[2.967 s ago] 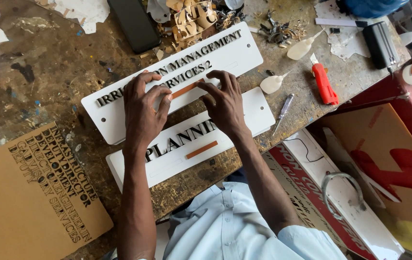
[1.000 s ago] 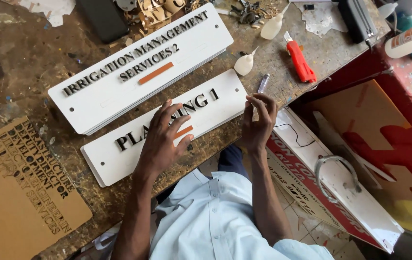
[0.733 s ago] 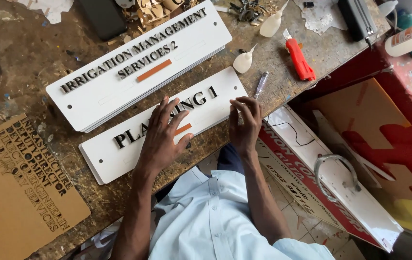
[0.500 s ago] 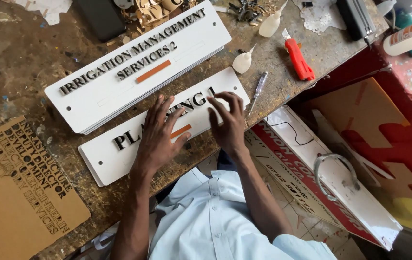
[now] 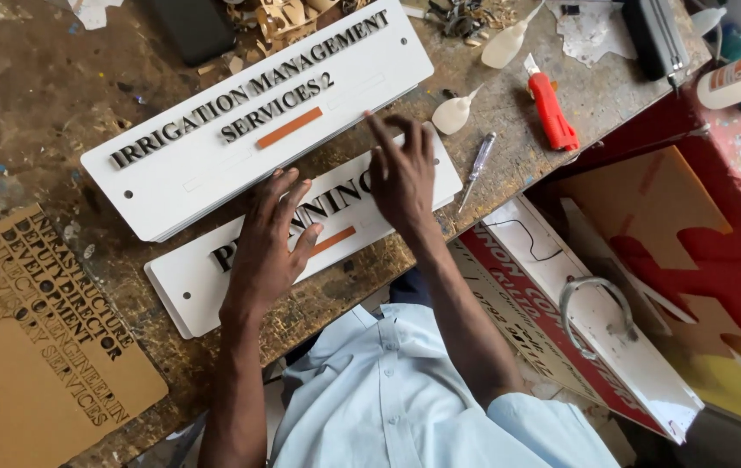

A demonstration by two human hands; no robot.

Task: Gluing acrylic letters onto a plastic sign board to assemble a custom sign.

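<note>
hands lie flat on the lower white sign point(image 5: 188, 282): left hand point(image 5: 271, 247) at seven o'clock, right hand point(image 5: 401, 173) at one, fingers spread, gripping nothing.

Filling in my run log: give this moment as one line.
left hand flat on lower white sign | right hand pressing its letters | upper sign behind | red knife aside

A red utility knife point(image 5: 552, 111) lies near a screwdriver point(image 5: 474, 169) and brown stencil board point(image 5: 37, 347).

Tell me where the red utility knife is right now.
In the head view, the red utility knife lies on the workbench at upper right, beyond the right hand, with a small screwdriver nearer the person.
</note>
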